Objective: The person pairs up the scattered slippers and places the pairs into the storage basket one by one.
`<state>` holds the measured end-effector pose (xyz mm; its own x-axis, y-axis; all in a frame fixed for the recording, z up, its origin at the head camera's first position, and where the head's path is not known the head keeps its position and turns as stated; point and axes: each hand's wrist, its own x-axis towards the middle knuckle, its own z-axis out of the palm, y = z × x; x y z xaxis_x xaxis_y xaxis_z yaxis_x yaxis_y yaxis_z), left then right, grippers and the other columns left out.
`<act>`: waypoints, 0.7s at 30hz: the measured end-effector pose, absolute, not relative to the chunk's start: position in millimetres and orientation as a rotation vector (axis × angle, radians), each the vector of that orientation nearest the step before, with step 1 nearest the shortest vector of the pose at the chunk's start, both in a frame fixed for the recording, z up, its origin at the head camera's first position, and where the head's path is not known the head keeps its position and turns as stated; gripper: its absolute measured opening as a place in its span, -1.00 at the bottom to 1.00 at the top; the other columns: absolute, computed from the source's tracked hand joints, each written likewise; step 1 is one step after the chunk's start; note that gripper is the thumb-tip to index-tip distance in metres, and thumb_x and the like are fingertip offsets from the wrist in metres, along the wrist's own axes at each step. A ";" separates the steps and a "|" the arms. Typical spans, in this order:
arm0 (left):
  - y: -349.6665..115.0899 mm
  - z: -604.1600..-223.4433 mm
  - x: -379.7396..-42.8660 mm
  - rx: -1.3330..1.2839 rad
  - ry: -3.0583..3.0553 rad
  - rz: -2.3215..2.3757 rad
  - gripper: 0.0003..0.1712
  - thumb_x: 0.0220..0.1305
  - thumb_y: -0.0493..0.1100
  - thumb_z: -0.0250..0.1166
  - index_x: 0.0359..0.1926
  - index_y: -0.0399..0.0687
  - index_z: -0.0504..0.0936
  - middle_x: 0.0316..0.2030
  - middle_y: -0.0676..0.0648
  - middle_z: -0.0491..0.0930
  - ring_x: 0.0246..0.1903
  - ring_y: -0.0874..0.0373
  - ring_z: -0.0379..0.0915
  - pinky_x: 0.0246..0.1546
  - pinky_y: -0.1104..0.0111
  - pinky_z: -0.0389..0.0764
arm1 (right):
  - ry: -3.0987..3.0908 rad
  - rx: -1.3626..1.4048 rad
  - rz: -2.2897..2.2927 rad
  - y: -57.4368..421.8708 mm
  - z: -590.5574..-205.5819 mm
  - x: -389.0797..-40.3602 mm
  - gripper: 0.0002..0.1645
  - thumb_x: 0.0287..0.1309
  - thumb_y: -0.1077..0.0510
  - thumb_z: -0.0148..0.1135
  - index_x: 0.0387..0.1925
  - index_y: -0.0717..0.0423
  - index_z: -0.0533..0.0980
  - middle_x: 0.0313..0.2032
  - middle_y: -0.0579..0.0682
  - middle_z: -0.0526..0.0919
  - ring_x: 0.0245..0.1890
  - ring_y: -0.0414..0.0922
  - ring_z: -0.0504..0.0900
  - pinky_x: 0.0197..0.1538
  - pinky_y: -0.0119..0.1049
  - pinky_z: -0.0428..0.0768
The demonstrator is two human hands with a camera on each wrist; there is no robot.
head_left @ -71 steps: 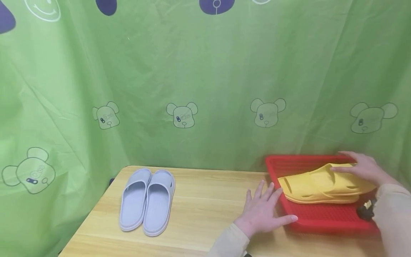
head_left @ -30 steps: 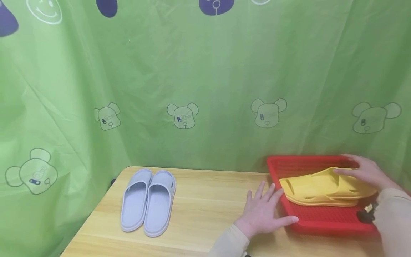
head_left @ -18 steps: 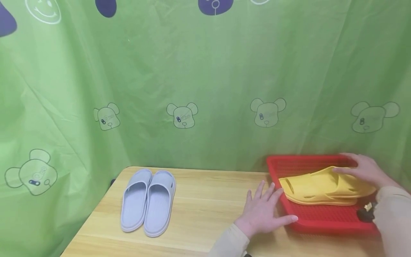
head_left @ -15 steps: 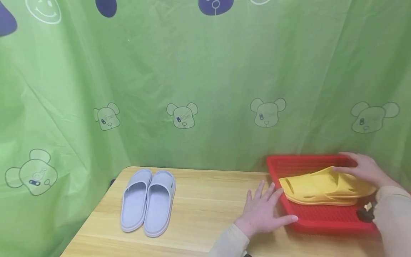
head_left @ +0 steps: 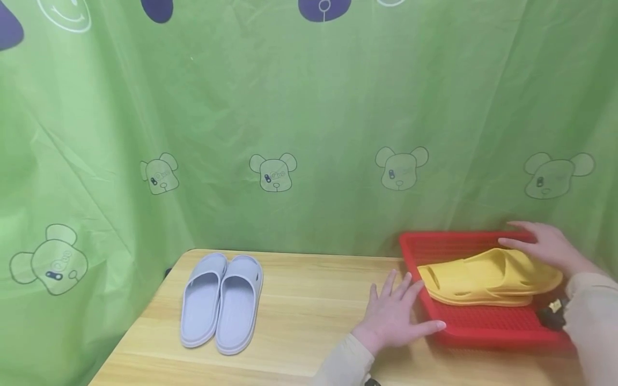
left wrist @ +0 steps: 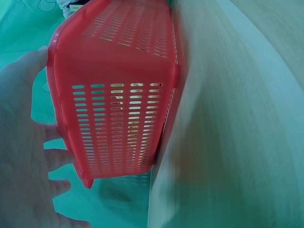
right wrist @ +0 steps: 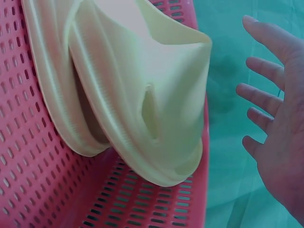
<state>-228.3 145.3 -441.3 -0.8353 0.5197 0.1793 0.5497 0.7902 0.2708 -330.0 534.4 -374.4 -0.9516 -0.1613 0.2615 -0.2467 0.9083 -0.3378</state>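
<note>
From the head camera we are seeing two hands at a red basket (head_left: 502,339), which is standing at the right end of the wooden desk (head_left: 309,313), the yellow slippers (head_left: 475,273) lying inside it. In that view the right hand (head_left: 550,247) is seeming to meet their right end; the right wrist camera is showing us a gap there, fingers spreading before green cloth and touching nothing, so we are recording that grip as apart. It is also revealing two rounded yellow ends, one overlapping the other, and a slit-like hole in the upper one's side. The left hand (head_left: 392,317) is spreading at the basket's left front corner, its grip apart too; the left wrist camera is giving us the slotted outer wall, yellow showing through the slots, and the thumb reaching the rim. Only the head camera is taking in the grey slippers (head_left: 236,311), which are lying side by side on the desk's left part, well apart from the basket. We are counting one basket, two yellow slippers, two grey ones, and, on the green curtain (head_left: 328,107), five outlined bear heads (head_left: 277,177) plus three purple shapes (head_left: 157,8) running off the frame.
</note>
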 end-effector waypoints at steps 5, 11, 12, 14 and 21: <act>145.9 -440.9 -228.2 -0.868 -2.882 -0.496 -0.04 0.17 0.67 -0.31 0.51 0.51 -0.22 0.55 0.20 -0.17 0.56 0.05 -0.28 0.40 -0.17 0.15 | -2.842 0.311 0.519 533.3 -366.5 -327.6 -0.24 0.26 -0.09 0.20 0.25 0.41 0.32 0.19 0.61 0.32 0.11 0.52 0.30 0.08 0.42 0.23; 145.1 -437.9 -229.2 -0.885 -2.897 -0.536 -0.04 0.16 0.67 -0.30 0.51 0.52 -0.22 0.55 0.20 -0.18 0.56 0.04 -0.28 0.41 -0.19 0.13 | -2.832 0.311 0.500 528.4 -354.8 -321.9 -0.25 0.25 -0.08 0.21 0.23 0.43 0.34 0.16 0.62 0.33 0.08 0.52 0.32 0.06 0.42 0.26; 144.8 -437.2 -229.2 -0.887 -2.897 -0.540 -0.04 0.16 0.67 -0.30 0.51 0.52 -0.22 0.55 0.20 -0.18 0.56 0.03 -0.28 0.41 -0.19 0.13 | -2.834 0.310 0.503 527.4 -352.7 -320.9 -0.26 0.26 -0.08 0.21 0.23 0.43 0.34 0.16 0.63 0.33 0.08 0.52 0.32 0.07 0.42 0.25; 144.3 -436.2 -229.1 -0.891 -2.901 -0.548 -0.04 0.17 0.67 -0.30 0.51 0.52 -0.23 0.55 0.20 -0.18 0.56 0.03 -0.28 0.41 -0.20 0.12 | -2.834 0.308 0.501 525.1 -348.6 -318.8 -0.27 0.26 -0.07 0.21 0.22 0.43 0.35 0.15 0.63 0.34 0.07 0.51 0.33 0.07 0.41 0.26; 142.8 -432.3 -227.9 -0.890 -2.905 -0.520 -0.04 0.17 0.67 -0.31 0.51 0.51 -0.22 0.55 0.20 -0.16 0.56 0.04 -0.27 0.40 -0.18 0.16 | -2.852 0.291 0.503 516.1 -334.9 -310.0 -0.29 0.28 -0.08 0.18 0.19 0.44 0.38 0.14 0.61 0.37 0.09 0.50 0.32 0.08 0.40 0.25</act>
<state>-227.9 142.8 -432.3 -0.8316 0.5337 0.1534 0.5538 0.7765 0.3005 -310.0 516.1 -334.9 -0.9537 -0.1538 0.2586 -0.2330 0.9212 -0.3115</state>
